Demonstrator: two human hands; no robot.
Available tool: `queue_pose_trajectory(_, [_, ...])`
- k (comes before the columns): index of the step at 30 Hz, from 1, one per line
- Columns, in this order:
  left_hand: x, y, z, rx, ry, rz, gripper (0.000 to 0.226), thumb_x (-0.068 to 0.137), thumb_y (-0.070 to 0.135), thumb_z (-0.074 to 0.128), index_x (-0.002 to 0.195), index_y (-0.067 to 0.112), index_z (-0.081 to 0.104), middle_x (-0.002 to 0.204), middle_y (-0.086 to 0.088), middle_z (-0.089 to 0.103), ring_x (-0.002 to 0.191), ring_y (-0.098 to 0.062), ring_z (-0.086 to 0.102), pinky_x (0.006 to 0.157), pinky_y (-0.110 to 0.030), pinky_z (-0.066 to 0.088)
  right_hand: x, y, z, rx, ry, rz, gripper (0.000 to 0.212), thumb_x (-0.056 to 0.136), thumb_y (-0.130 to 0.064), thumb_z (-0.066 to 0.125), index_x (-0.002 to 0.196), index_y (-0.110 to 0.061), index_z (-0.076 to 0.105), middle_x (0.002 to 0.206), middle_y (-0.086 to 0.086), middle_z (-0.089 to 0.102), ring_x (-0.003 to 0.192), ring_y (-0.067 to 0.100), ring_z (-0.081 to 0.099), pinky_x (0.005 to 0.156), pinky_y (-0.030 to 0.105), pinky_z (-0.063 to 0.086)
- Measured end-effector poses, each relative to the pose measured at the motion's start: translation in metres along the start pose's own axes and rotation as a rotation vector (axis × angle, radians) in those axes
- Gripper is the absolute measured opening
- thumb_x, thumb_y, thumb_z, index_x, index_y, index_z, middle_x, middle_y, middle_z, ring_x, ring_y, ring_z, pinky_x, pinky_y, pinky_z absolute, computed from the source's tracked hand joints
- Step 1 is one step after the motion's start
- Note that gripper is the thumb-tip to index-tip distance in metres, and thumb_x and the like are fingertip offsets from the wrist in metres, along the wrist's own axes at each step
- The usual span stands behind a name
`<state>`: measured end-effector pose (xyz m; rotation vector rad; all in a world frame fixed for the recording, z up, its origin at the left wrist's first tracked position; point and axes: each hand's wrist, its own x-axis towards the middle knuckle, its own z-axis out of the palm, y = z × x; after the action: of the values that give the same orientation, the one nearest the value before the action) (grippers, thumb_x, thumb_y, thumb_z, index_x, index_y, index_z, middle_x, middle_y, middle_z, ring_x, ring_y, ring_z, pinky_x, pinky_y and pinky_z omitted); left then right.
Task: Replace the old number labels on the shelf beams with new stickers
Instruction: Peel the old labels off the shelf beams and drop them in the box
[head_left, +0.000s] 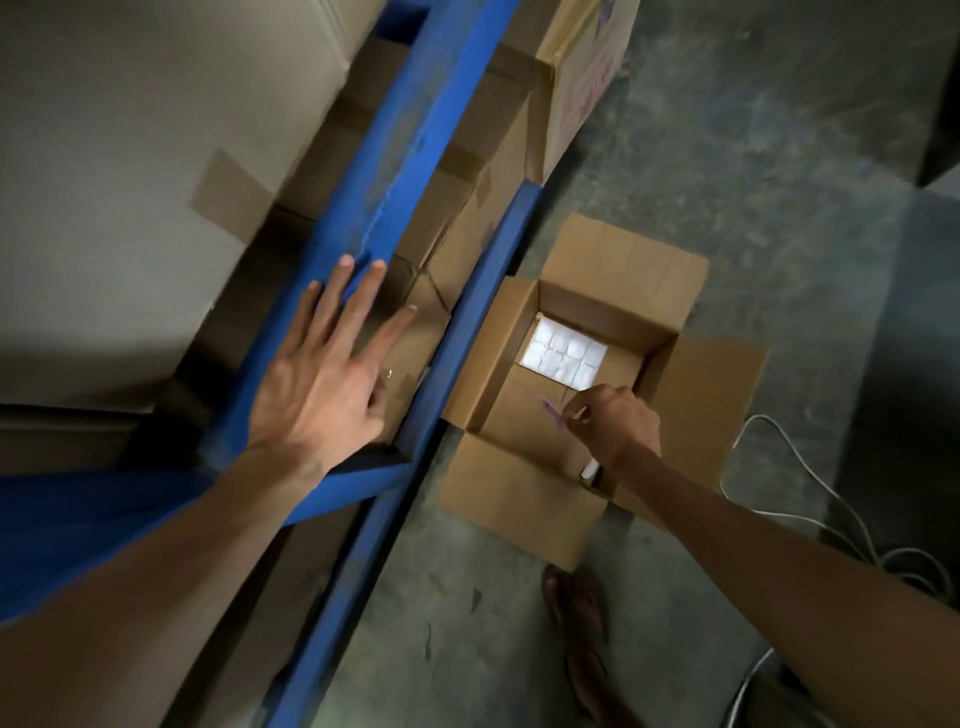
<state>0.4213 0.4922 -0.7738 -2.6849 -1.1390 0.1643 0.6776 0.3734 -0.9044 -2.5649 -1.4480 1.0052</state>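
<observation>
My left hand (324, 379) is spread open, its fingertips resting on the upper blue shelf beam (405, 135). A second blue beam (467, 306) runs lower and to the right. My right hand (615, 423) is over the open cardboard box (691, 395) on the floor, its fingers pinched on a small purple strip, which looks like an old label (551, 410). A white sheet of stickers (566, 352) lies at the bottom of the box. A small white object (591, 470) shows under my right wrist; I cannot tell what it is.
Large taped cardboard boxes (130, 182) fill the shelf on the left, with more cartons (467, 171) between the beams. A white cable (810, 483) curls over the concrete floor at the right. My sandalled foot (582, 623) stands below the open box.
</observation>
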Motion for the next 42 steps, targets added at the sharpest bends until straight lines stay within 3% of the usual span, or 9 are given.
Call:
queue_pose_trajectory(7, [-0.001, 0.001, 0.001, 0.065, -0.007, 0.052, 0.071, 0.076, 0.028, 0.064, 0.144, 0.020, 0.047, 0.164, -0.014, 0.022, 0.153, -0.041, 0.003, 0.123, -0.056, 0.014, 0.037, 0.002, 0.017, -0.272, 0.037, -0.126, 0.023, 0.090, -0.048, 0.061, 0.103, -0.030, 0.066, 0.106, 0.003, 0.066, 0.096, 0.025, 0.065, 0.072, 0.029, 0.036])
queue_pose_trajectory(14, [-0.001, 0.002, -0.002, 0.049, -0.029, 0.050, 0.068, 0.078, 0.031, 0.066, 0.142, 0.020, 0.048, 0.162, -0.013, 0.028, 0.153, -0.042, 0.003, 0.123, -0.056, 0.013, 0.050, 0.002, 0.029, -0.333, -0.003, -0.080, 0.024, 0.096, -0.031, 0.055, 0.116, -0.021, 0.062, 0.117, 0.008, 0.065, 0.107, 0.030, 0.063, 0.088, 0.033, 0.045])
queue_pose_trajectory(21, [-0.002, 0.001, 0.000, 0.076, -0.055, 0.060, 0.069, 0.078, 0.039, 0.063, 0.143, 0.020, 0.048, 0.161, -0.014, 0.029, 0.153, -0.043, -0.001, 0.123, -0.056, 0.011, 0.049, 0.004, 0.028, -0.332, 0.019, -0.104, 0.022, 0.097, -0.028, 0.051, 0.113, -0.025, 0.065, 0.114, 0.005, 0.067, 0.104, 0.027, 0.064, 0.085, 0.031, 0.045])
queue_pose_trajectory(26, [-0.001, 0.001, 0.002, 0.061, -0.057, 0.061, 0.068, 0.078, 0.038, 0.062, 0.142, 0.019, 0.049, 0.161, -0.014, 0.030, 0.153, -0.042, -0.001, 0.124, -0.055, 0.011, 0.045, -0.005, 0.023, -0.075, -0.012, -0.111, 0.019, 0.093, -0.035, 0.058, 0.108, -0.027, 0.067, 0.107, 0.003, 0.069, 0.104, 0.023, 0.062, 0.076, 0.027, 0.035])
queue_pose_trajectory(30, [0.000, 0.000, -0.007, -0.031, -0.073, 0.041, 0.071, 0.079, 0.043, 0.058, 0.146, 0.025, 0.042, 0.162, -0.009, 0.027, 0.154, -0.036, -0.002, 0.125, -0.050, 0.009, 0.025, -0.021, -0.001, 0.247, -0.054, -0.168, 0.017, 0.091, -0.027, 0.062, 0.106, -0.023, 0.070, 0.093, -0.002, 0.069, 0.093, 0.019, 0.065, 0.074, 0.027, 0.047])
queue_pose_trajectory(33, [-0.003, 0.000, -0.024, -0.200, -0.170, 0.001, 0.075, 0.086, 0.044, 0.060, 0.154, 0.033, 0.028, 0.168, -0.005, 0.007, 0.154, -0.029, -0.011, 0.126, -0.044, 0.000, -0.009, -0.039, -0.035, 0.443, 0.007, -0.272, 0.014, 0.092, -0.025, 0.062, 0.102, -0.023, 0.070, 0.083, -0.008, 0.069, 0.076, 0.011, 0.064, 0.068, 0.028, 0.051])
queue_pose_trajectory(36, [-0.019, 0.009, -0.051, -0.349, -0.196, -0.167, 0.076, 0.096, 0.042, 0.053, 0.157, 0.036, 0.010, 0.168, -0.006, -0.011, 0.155, -0.028, -0.010, 0.126, -0.045, 0.000, -0.045, -0.060, -0.078, 0.533, 0.089, -0.399, 0.019, 0.092, -0.032, 0.062, 0.110, -0.029, 0.066, 0.084, -0.012, 0.069, 0.075, 0.004, 0.062, 0.070, 0.017, 0.047])
queue_pose_trajectory(40, [-0.046, 0.020, -0.117, -0.352, -0.099, -0.258, 0.069, 0.100, 0.048, 0.042, 0.157, 0.035, 0.005, 0.168, -0.009, -0.005, 0.155, -0.029, -0.002, 0.125, -0.048, 0.010, -0.100, -0.090, -0.139, 0.619, 0.181, -0.560, 0.031, 0.092, -0.040, 0.063, 0.121, -0.032, 0.059, 0.092, -0.014, 0.068, 0.088, 0.008, 0.065, 0.080, 0.024, 0.050])
queue_pose_trajectory(42, [-0.056, 0.025, -0.158, -0.300, -0.037, -0.257, 0.066, 0.100, 0.046, 0.042, 0.158, 0.033, 0.015, 0.167, -0.011, 0.013, 0.153, -0.029, 0.016, 0.121, -0.046, 0.023, -0.126, -0.106, -0.166, 0.652, 0.234, -0.621, 0.032, 0.092, -0.040, 0.063, 0.122, -0.032, 0.058, 0.089, -0.016, 0.066, 0.087, 0.005, 0.064, 0.079, 0.020, 0.050])
